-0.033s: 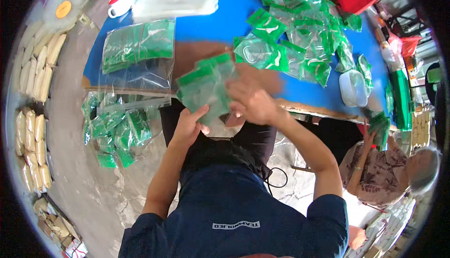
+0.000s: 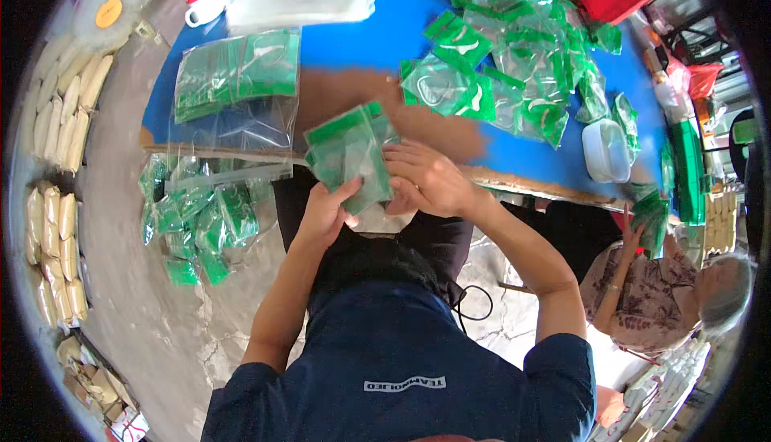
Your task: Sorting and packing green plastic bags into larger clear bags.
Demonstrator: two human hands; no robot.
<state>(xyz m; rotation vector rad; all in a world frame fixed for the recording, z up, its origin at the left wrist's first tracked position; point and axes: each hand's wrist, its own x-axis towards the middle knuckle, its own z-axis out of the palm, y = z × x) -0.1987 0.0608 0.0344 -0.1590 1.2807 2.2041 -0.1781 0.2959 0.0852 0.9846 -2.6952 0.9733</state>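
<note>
blue table (image 2: 341, 44), packets (image 2: 351, 151) between hands (image 2: 328, 210) (image 2: 431, 177)

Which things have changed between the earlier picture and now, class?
The right hand has come slightly down, toward the person's body. The green-and-clear bags overlap more. Nothing was visibly let go: the left hand still pinches them. The bag pile and plastic tub stayed put.

Wide head-worn fisheye view, from above the near side of a flat blue-topped, brown-patched desk (image 2: 345, 47), facing steeply down, bare hands (image 2: 438, 175) close below, by its near edge.
</note>
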